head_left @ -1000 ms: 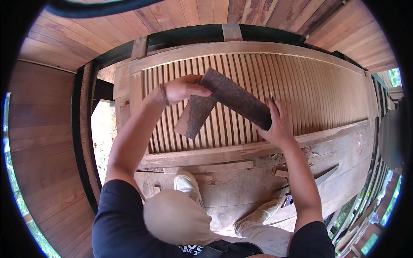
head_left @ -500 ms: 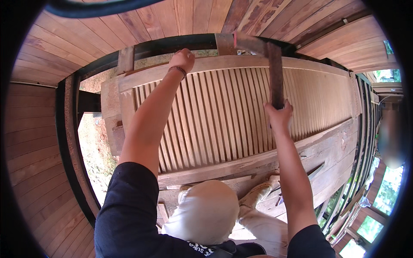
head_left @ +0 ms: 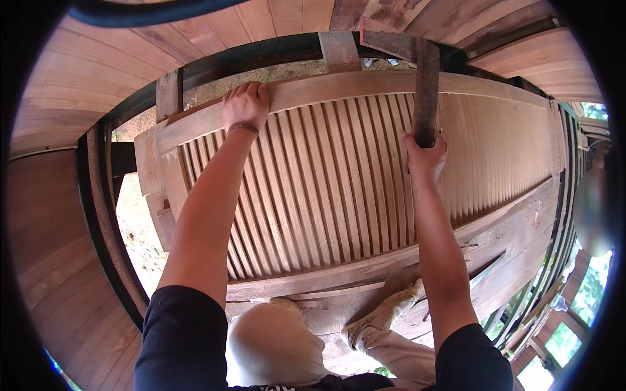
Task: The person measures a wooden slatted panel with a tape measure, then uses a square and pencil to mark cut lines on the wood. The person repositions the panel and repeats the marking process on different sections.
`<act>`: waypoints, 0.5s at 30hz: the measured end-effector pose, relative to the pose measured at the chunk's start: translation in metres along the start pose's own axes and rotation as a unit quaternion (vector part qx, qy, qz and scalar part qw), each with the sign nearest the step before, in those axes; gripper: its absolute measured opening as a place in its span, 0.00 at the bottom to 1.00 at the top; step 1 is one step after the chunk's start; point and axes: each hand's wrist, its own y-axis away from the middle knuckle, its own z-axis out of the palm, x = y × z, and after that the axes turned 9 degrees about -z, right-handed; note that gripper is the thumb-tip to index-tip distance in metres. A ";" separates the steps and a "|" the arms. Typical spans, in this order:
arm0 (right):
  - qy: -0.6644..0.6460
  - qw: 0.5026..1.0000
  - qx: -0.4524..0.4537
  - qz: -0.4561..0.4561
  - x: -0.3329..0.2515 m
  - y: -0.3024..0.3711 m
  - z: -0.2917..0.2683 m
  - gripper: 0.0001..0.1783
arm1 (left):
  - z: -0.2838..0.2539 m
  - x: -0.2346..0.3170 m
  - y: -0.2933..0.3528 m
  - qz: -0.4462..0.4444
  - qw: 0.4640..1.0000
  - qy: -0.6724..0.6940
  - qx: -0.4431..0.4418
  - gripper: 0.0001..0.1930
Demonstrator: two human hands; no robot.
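A slatted wooden louvre panel point(head_left: 313, 189) lies in front of me, with parallel slats set between two long rails. My left hand point(head_left: 246, 106) is wrapped over its far rail, toward the left end, fingers hooked on the outer edge. My right hand point(head_left: 427, 158) is closed round the near end of a dark L-shaped wooden piece point(head_left: 427, 91). This piece is held above the slats. Its long arm points away from me, and its short arm reaches left past the far rail, ending in a red edge.
Beneath the panel are wooden boards point(head_left: 521, 228) and dark metal beams point(head_left: 261, 58). Plank surfaces point(head_left: 65, 241) stand at the left and the far side. My shoe point(head_left: 385, 313) rests near the close rail. Ground shows through a gap point(head_left: 137, 208) at left.
My left hand has moved left and settled over the far rail. The L-shaped piece has shifted slightly farther away and right in the picture. My view has shifted, and my legs sit differently.
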 end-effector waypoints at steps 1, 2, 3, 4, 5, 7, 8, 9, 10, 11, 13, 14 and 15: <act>0.005 1.000 0.004 -0.006 0.006 -0.006 0.001 0.38 | 0.000 0.000 -0.001 0.001 1.000 -0.006 -0.011 0.15; 0.008 1.000 -0.002 0.003 0.011 -0.011 0.002 0.39 | -0.001 0.001 0.000 0.008 1.000 -0.002 0.007 0.16; 0.011 1.000 -0.008 0.012 0.016 -0.015 0.002 0.40 | -0.001 0.002 0.000 0.005 1.000 -0.014 0.000 0.16; 0.014 1.000 -0.014 0.021 0.020 -0.018 0.002 0.41 | -0.001 0.003 0.000 0.003 1.000 -0.027 -0.007 0.16; 0.018 0.999 -0.021 0.024 0.021 -0.019 0.005 0.42 | -0.004 0.005 0.000 0.000 0.999 -0.041 -0.013 0.16; 0.025 0.999 -0.036 0.029 0.022 -0.018 0.005 0.44 | -0.009 0.008 -0.002 -0.007 0.997 -0.054 -0.050 0.19; 0.030 0.998 -0.043 0.034 0.021 -0.018 0.005 0.45 | -0.009 0.008 -0.002 -0.006 0.998 -0.051 -0.049 0.19; 0.034 0.997 -0.050 0.039 0.019 -0.019 0.005 0.46 | -0.009 0.009 -0.002 -0.006 0.998 -0.048 -0.048 0.19; 0.038 0.997 -0.057 0.044 0.019 -0.018 0.006 0.47 | -0.010 0.008 -0.002 0.000 0.998 -0.045 -0.041 0.18; 0.041 0.997 -0.052 0.046 0.021 -0.017 0.007 0.47 | -0.009 0.008 -0.002 0.006 0.999 -0.039 -0.032 0.18; 0.047 0.997 -0.043 0.050 0.024 -0.015 0.010 0.48 | -0.007 0.008 -0.002 0.013 0.999 -0.038 -0.020 0.17; 0.053 0.997 -0.042 0.041 0.025 -0.015 0.010 0.48 | -0.006 0.007 0.000 0.012 0.999 -0.043 -0.018 0.17; 0.058 0.997 -0.041 0.032 0.024 -0.016 0.010 0.48 | -0.005 0.006 0.000 0.012 0.999 -0.049 -0.015 0.17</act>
